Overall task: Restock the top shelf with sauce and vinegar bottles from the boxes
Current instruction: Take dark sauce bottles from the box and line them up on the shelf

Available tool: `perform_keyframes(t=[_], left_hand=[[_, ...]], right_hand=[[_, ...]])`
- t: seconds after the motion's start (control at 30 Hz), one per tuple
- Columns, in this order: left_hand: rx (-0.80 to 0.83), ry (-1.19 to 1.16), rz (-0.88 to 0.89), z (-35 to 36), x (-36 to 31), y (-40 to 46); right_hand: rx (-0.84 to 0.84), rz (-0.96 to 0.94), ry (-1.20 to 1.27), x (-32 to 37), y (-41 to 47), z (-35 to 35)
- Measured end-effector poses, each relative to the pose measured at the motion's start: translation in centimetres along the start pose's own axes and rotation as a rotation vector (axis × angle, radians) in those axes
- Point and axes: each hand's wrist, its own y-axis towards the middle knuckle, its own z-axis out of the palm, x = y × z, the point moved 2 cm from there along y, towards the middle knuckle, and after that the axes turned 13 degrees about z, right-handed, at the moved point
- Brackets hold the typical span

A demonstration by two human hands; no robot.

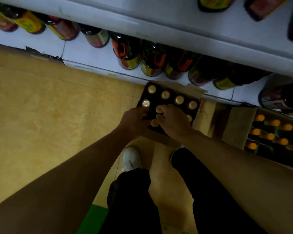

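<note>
Standing over tan floor tiles (pixel 41 107) beside white shelving (pixel 159 31), lower tiers already lined with dark sauce bottles (pixel 127 54). Reaching down into open cardboard box (pixel 195 89), parked against shelf foot, likely for short lifts upward. Packed upright inside, gold-capped dark bottles (pixel 165 94), caps up for easy grabbing. Second box of orange-capped bottles (pixel 269 136) waiting just beside. Left hand (pixel 134 119) curled at near-left bottle, grip unclear; right hand (pixel 173 121) curled round a cap. Nothing lifted yet, seemingly.
</note>
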Motion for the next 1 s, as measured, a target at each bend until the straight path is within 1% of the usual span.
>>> perform_keyframes(t=[0.13,0.33,0.5,0.63,0.77,1.0], left_hand=[[-0.042,-0.098,-0.075,1.7,3.3,2.5],[-0.082,-0.137,-0.118,4.1,7.6,5.8],[-0.116,-0.068,-0.102,5.3,9.7,7.7],[-0.142,-0.009,-0.065,5.4,10.5,8.9],[-0.134,-0.03,-0.056,5.3,10.8,9.5],[-0.124,-0.009,-0.048,5.3,10.6,9.6]], right_hand=[[-0.011,-0.017,-0.092,-0.5,4.1,2.8],[-0.029,-0.099,-0.277,-0.7,10.1,6.8],[-0.077,-0.222,-0.427,-0.1,12.7,9.1],[-0.078,-0.253,-0.444,0.5,13.6,9.8],[-0.054,-0.237,-0.444,0.8,14.3,10.3],[-0.069,-0.246,-0.431,0.9,13.8,9.8]])
